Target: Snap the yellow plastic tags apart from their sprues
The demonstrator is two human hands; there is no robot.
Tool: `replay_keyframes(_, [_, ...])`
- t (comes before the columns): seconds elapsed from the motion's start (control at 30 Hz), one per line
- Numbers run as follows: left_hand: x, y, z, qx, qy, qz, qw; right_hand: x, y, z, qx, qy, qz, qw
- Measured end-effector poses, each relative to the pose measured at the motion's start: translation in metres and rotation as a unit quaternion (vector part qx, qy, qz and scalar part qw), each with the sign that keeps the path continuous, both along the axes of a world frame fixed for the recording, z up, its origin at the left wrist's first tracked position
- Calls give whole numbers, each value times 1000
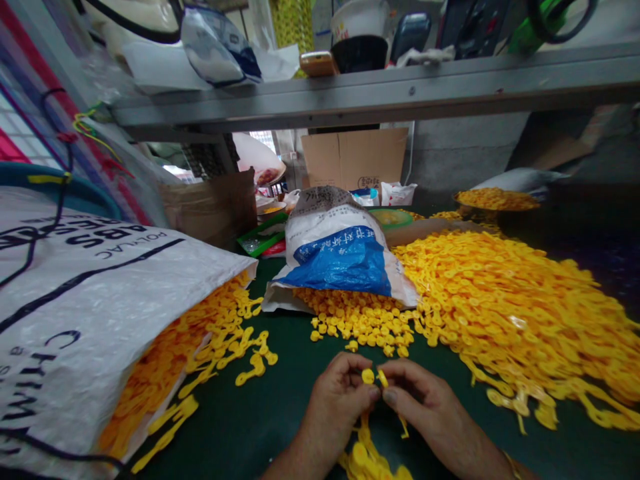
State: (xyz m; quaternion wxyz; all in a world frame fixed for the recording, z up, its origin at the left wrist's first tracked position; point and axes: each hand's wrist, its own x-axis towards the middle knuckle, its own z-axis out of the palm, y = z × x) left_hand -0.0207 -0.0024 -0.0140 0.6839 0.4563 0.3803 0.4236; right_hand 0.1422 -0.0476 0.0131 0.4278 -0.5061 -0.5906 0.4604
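Note:
Low in the middle of the head view, my two hands meet above the dark green table (pixel 280 413). My left hand (pixel 340 400) pinches a small round yellow plastic piece (pixel 368 376) between thumb and fingers. Close beside it, my right hand (pixel 425 403) grips another yellow plastic piece (pixel 383 378), seen nearly edge-on, with a thin tail hanging below. Whether the two pieces touch is hard to see. Beneath my wrists lies a small heap of yellow plastic parts (pixel 373 460), partly hidden by my hands.
A white-and-blue sack (pixel 340 260) spills small round yellow pieces (pixel 360 320) ahead of my hands. At right is a large heap of long yellow parts (pixel 525 307). A white sack (pixel 100 320) spills similar parts at left. A grey metal shelf beam (pixel 350 100) crosses above.

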Motion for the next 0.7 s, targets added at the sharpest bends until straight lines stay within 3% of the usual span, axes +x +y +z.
replay_keyframes(0.13, [0,0,2,-1,14,16,1000,-2,2,-4,-2,-1,0,1000])
replay_keyframes(0.3, [-1,-2,11,-66,-34,-9,997,-1,4,-5,3,11,-6,1000])
replay_keyframes(0.7, [-3,-1,12,-137,-107,-19,985,6,7,-11,14,10,-19,1000])
